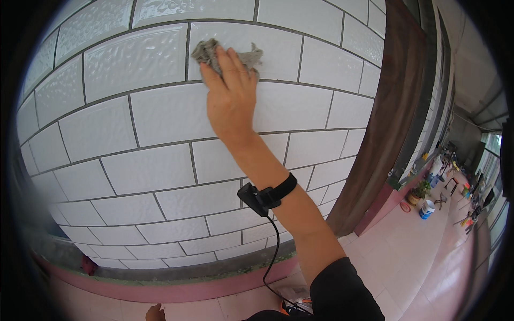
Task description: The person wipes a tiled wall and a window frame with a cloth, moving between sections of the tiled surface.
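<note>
My right hand (231, 92) presses a crumpled grey cloth (209, 50) flat against a white glazed wall tile (281, 52), high on the tiled wall. The fingers spread over the cloth, and its loose ends stick out on both sides. Dark grout lines run between the tiles. A black strap with a small black device (255, 199) sits around the right forearm, and a black cable hangs down from it. My left hand (155, 312) is low at the bottom edge, mostly cut off by the frame, so its fingers cannot be made out well.
A pink ledge (180, 293) runs along the wall's foot. Right of the tiles stands a brown door frame or curtain (369, 140). Farther along the tiled floor (373, 265) are a white and blue bucket (427, 209), a potted plant (421, 190) and a stool (452, 184).
</note>
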Demonstrator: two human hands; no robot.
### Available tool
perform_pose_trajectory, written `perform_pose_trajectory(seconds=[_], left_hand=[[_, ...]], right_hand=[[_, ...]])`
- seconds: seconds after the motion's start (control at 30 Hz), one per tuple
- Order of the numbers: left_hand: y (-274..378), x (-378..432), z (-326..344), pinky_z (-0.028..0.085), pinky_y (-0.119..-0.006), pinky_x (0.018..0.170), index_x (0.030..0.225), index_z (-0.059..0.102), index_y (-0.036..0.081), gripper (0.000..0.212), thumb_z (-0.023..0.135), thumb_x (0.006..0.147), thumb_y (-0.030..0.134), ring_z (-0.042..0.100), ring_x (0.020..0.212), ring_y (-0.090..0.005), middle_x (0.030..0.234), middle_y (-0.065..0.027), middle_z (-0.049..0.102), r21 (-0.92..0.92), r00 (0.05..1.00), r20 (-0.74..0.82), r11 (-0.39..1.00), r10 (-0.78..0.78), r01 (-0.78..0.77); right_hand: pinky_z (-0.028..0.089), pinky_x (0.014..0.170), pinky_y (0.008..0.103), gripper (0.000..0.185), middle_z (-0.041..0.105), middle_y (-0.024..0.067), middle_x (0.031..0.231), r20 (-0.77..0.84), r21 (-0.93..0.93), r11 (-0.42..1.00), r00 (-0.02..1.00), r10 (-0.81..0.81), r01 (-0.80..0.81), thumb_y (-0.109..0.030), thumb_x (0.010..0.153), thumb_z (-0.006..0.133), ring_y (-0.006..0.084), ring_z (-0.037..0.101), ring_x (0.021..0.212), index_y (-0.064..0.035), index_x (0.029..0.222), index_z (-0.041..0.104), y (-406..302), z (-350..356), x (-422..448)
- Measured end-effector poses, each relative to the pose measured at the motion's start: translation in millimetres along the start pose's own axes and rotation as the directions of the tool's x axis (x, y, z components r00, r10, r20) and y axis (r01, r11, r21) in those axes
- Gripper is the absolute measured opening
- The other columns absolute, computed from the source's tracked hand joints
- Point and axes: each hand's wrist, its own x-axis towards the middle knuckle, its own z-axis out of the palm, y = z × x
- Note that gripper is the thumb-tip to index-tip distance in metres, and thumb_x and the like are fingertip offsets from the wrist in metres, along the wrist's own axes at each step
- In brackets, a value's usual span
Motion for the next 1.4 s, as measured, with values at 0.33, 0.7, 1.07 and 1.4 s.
perform_pose_trajectory(seconds=[0.33,0.7,1.07,1.4], left_hand=[[15.9,16.4,16.7,0.044,-0.043,0.096,0.126,0.056,0.009,0.037,0.049,0.092,0.024,0.056,0.110,-0.0337,0.118,-0.0165,0.060,-0.021,0.992,-0.021,0.992,0.122,-0.122],[93.2,46.0,43.7,0.049,-0.044,0.081,0.108,0.064,0.002,0.030,0.062,0.080,0.012,0.061,0.093,-0.0357,0.098,-0.0171,0.065,0.003,0.919,-0.270,0.954,0.288,-0.298],[173.5,34.6,22.4,0.049,-0.045,0.082,0.113,0.061,0.007,0.031,0.058,0.085,0.018,0.060,0.097,-0.0348,0.103,-0.0160,0.064,0.055,0.989,-0.098,0.993,0.111,-0.106],[131.1,21.1,-1.1,0.049,-0.046,0.082,0.112,0.062,0.007,0.030,0.058,0.084,0.017,0.060,0.096,-0.0346,0.102,-0.0160,0.064,0.044,0.974,-0.185,0.992,0.127,-0.121]], right_hand=[[0.045,0.084,0.0463,0.021,0.055,0.0141,0.128,0.279,0.220,0.945,0.913,-0.297,0.240,-0.005,0.080,0.060,0.0295,0.052,0.120,-0.0088,0.099,0.067,-9.8,-47.5,-50.6],[0.039,0.095,0.0477,0.036,0.051,0.0230,0.128,0.205,-0.298,0.953,0.979,0.006,0.057,0.004,0.081,0.053,0.0385,0.050,0.119,-0.0046,0.115,0.063,233.2,-162.8,-46.4],[0.035,0.103,0.0395,0.046,0.042,0.0261,0.137,0.060,-0.325,0.831,0.867,0.494,-0.451,0.002,0.087,0.043,0.0389,0.044,0.124,-0.0054,0.131,0.053,296.1,-246.0,-122.8],[0.034,0.103,0.0430,0.043,0.047,0.0233,0.135,0.084,-0.125,0.947,0.948,0.307,-0.296,0.010,0.079,0.047,0.0384,0.043,0.127,-0.0023,0.118,0.062,157.9,-145.3,-86.4]])
